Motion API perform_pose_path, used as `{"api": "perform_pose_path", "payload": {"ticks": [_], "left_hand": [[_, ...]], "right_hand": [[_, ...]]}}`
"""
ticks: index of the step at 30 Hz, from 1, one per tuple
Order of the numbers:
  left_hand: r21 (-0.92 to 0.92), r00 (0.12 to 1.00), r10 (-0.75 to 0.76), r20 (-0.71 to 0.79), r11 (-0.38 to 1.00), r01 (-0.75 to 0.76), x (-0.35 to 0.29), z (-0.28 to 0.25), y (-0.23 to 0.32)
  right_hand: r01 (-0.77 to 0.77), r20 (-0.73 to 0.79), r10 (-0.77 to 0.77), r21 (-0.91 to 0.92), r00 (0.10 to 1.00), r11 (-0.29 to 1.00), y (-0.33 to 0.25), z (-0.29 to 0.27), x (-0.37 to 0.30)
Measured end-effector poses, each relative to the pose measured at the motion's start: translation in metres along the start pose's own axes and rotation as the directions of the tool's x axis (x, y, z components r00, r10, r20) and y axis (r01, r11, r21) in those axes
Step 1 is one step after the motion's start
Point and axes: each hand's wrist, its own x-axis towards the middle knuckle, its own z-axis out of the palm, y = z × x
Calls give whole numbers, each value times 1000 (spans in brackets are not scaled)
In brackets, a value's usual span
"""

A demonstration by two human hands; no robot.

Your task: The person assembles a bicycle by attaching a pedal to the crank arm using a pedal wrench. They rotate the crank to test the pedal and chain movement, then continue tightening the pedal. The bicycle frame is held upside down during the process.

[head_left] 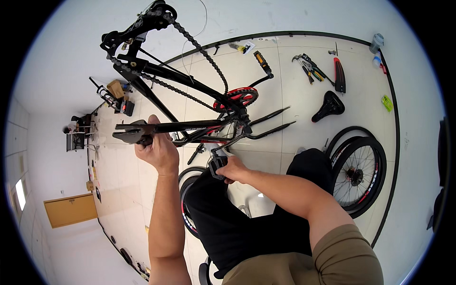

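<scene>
A black bicycle frame (183, 78) is held up off the floor at an angle, its chain (202, 50) hanging loosely from the rear end to the red chainring (244, 97). My left hand (160, 149) grips the frame from below, near a dark forked end at the left; some of its fingers are hidden behind the tube. Closed around the black pedal (217, 165) on the near crank is my right hand (233, 170). The far pedal (261, 61), with an orange reflector, points away from me.
On the tiled floor lie a black saddle (328, 106), a red-and-black mudguard (339, 76) and several hand tools (311, 69). Spoked wheels (359, 173) rest beside my right leg, and another wheel (187, 209) is by my left leg. A bottle (376, 42) stands near the wall.
</scene>
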Motion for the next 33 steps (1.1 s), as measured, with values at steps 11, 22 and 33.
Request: {"api": "perform_pose_path", "payload": {"ticks": [11, 22, 33], "left_hand": [[-7, 1000, 13, -16, 1000, -13, 1, 2, -3], [-6, 999, 41, -13, 999, -41, 2, 2, -5], [-30, 999, 9, -30, 1000, -10, 1, 0, -3]], "right_hand": [[42, -17, -45, -128, 999, 991, 15, 0, 14], [-35, -69, 18, -246, 997, 969, 27, -9, 24], [-112, -302, -41, -472, 952, 875, 66, -23, 51]]}}
